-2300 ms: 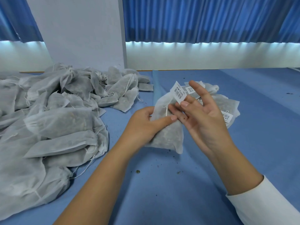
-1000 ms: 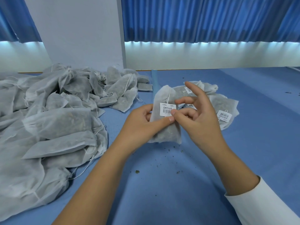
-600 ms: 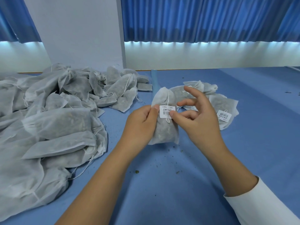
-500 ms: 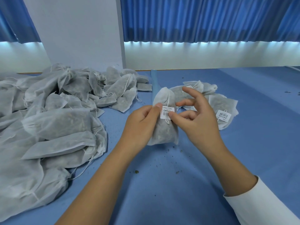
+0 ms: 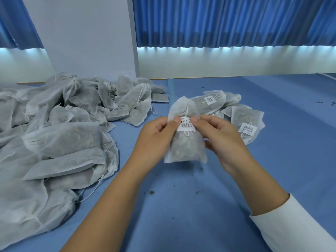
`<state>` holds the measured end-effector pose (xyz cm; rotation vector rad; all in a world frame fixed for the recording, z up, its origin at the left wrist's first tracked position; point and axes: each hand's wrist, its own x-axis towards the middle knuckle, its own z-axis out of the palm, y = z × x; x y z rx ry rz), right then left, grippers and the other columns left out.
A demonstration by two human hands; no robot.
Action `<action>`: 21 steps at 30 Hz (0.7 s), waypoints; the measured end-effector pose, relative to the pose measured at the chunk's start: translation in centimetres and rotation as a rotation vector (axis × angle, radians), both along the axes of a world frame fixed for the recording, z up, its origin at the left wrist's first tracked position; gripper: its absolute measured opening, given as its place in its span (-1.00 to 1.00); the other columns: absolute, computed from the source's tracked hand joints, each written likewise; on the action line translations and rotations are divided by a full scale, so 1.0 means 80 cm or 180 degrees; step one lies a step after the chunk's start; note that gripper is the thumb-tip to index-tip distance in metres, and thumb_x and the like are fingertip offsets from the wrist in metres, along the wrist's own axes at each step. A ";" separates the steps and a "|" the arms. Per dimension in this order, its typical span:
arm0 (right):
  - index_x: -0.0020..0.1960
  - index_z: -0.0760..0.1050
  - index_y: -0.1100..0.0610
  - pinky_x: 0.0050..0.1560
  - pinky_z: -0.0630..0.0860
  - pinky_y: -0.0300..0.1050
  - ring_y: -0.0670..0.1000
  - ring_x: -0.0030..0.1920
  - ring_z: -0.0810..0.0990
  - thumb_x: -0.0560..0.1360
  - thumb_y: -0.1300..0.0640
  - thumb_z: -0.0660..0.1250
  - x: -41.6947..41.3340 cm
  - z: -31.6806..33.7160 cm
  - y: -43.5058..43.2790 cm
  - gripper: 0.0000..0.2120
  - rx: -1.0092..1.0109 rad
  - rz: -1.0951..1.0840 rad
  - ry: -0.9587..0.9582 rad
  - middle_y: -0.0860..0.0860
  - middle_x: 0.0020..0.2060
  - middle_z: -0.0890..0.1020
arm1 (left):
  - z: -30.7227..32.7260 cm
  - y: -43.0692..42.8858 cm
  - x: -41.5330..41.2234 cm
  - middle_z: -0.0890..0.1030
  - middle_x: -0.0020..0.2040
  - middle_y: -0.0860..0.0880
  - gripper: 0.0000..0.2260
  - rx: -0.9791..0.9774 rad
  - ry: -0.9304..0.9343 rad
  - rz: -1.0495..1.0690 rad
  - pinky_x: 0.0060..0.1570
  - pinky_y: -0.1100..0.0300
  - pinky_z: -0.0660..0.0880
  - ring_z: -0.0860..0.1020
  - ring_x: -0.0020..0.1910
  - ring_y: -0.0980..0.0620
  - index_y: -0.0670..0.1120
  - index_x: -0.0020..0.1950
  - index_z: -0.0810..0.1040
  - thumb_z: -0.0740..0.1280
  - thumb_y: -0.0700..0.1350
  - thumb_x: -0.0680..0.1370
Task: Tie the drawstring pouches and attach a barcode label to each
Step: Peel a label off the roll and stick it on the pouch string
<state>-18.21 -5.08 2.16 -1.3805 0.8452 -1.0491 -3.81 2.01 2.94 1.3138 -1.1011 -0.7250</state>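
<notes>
Blue pleated curtains (image 5: 227, 20) hang across the far wall beside a pale pillar (image 5: 87, 37), above a blue desk (image 5: 181, 224). Near the middle, both hands hold one drawstring pouch (image 5: 187, 148) upright, its bottom edge just above the desk or touching it; I cannot tell which. The left hand (image 5: 154, 137) grips the pouch's left side and the right hand (image 5: 223, 135) its right side. Each thumb presses an upper corner of the white barcode label (image 5: 186, 126) on the pouch's front. The thumbs cover those corners, and the remaining fingers are mostly hidden behind the pouch. The label's handwriting and bars are too small to read. A thin drawstring (image 5: 187, 108) runs down from the gathered top and passes under the label, with a small loop showing below it.

A large heap of unlabelled pouches (image 5: 54, 142) fills the left side and is cut off by the frame edge. Far right of the held pouch lies a small stack of labelled pouches (image 5: 243, 120), partly hidden behind it and the right hand. Dark crumbs (image 5: 151, 192) dot the near desk. A white sleeve (image 5: 291, 224) on the right arm runs out of frame.
</notes>
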 end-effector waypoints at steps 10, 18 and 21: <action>0.01 0.34 0.08 -0.45 0.42 -0.26 -0.11 -0.37 0.54 0.52 0.13 0.37 0.000 0.008 0.010 -0.80 -0.0487 0.0235 0.0522 -0.13 -0.36 0.61 | -0.004 -0.010 0.012 0.69 -0.18 -0.11 -0.67 0.0219 0.0759 0.0700 -0.11 0.06 0.53 0.62 -0.19 -0.02 0.04 -0.31 0.68 0.31 0.03 0.62; -0.18 0.42 0.11 -0.53 0.32 -0.22 -0.01 -0.38 0.58 0.51 0.35 0.34 -0.001 0.011 0.010 -0.80 -0.0508 0.0445 0.0254 0.01 -0.34 0.58 | -0.005 -0.011 0.017 0.72 -0.24 0.03 -0.67 0.0332 0.0992 0.0591 -0.42 0.28 0.52 0.67 -0.33 0.11 -0.01 -0.09 0.66 0.19 0.11 0.66; -0.13 0.51 0.11 -0.41 0.49 -0.26 -0.02 -0.26 0.64 0.52 0.37 0.33 -0.004 0.011 0.002 -0.82 -0.0273 0.0121 -0.0407 -0.01 -0.27 0.64 | -0.003 -0.012 0.029 0.72 -0.18 0.00 -0.65 0.0450 0.1120 0.0758 -0.48 0.30 0.51 0.65 -0.38 0.11 -0.12 0.03 0.58 0.12 0.08 0.69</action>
